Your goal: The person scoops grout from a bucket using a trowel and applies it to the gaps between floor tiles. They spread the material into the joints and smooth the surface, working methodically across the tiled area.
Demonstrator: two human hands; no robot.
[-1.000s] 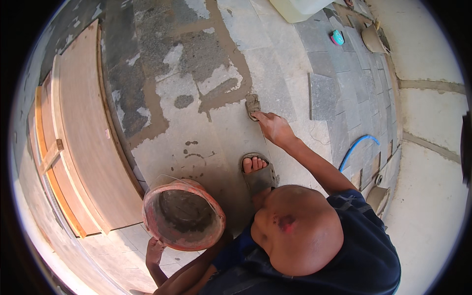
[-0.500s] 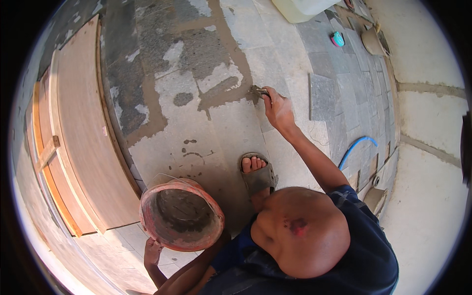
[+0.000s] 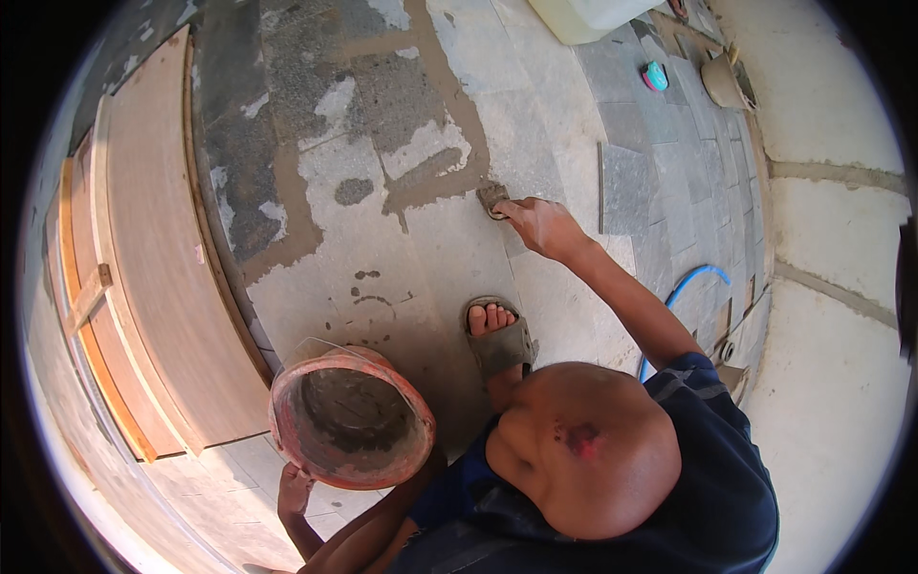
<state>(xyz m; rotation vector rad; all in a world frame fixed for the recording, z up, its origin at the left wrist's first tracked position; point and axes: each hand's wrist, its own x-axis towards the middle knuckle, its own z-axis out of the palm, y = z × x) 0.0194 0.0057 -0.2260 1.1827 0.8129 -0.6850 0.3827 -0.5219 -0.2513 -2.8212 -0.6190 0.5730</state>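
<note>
Scraper, pinched in right hand, has turned from edge-on to flatter within half a second, blade by the corner of the mortar band, suggesting a fresh angle there, while left hand grips the reddish bucket rim.

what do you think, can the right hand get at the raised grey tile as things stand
Probably yes: the raised grey tile lies close to the right hand, with only flat paving visible between them, though the hand holds a mortar-smeared tool.
</note>
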